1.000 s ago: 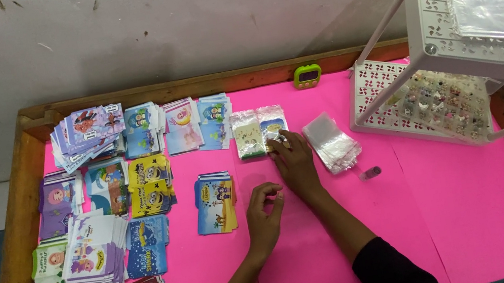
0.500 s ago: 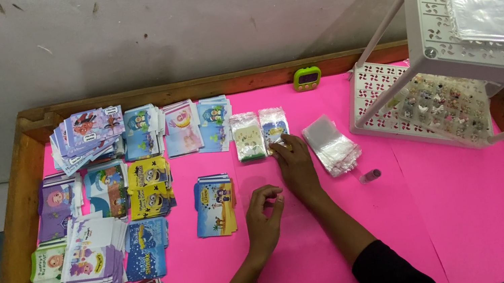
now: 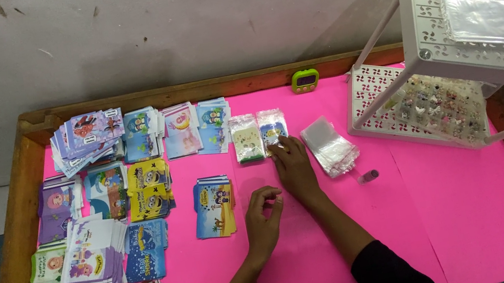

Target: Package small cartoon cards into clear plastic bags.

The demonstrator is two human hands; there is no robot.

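Observation:
My right hand (image 3: 293,165) lies flat on the pink table (image 3: 452,196), its fingertips touching the lower edge of a small bagged card stack (image 3: 271,126). Beside that stack sits another bagged stack (image 3: 245,138) with a green and white picture. My left hand (image 3: 263,216) hovers just below, thumb and fingers curled together; whether it pinches anything is too small to tell. A pile of blue and yellow cartoon cards (image 3: 214,206) lies left of my left hand. A heap of clear plastic sleeves (image 3: 329,145) rests to the right of my right hand.
Several piles of cartoon cards (image 3: 106,207) cover the table's left side. A white perforated rack (image 3: 453,80) with small trinkets and clear bags stands at the right. A green timer (image 3: 305,80) sits at the back edge. A small dark tube (image 3: 368,176) lies near the sleeves. Wooden rim (image 3: 15,235) surrounds the table.
My right hand has slid slightly up and left onto the bagged card stack. My left hand's fingers have curled a little more; it stays in place.

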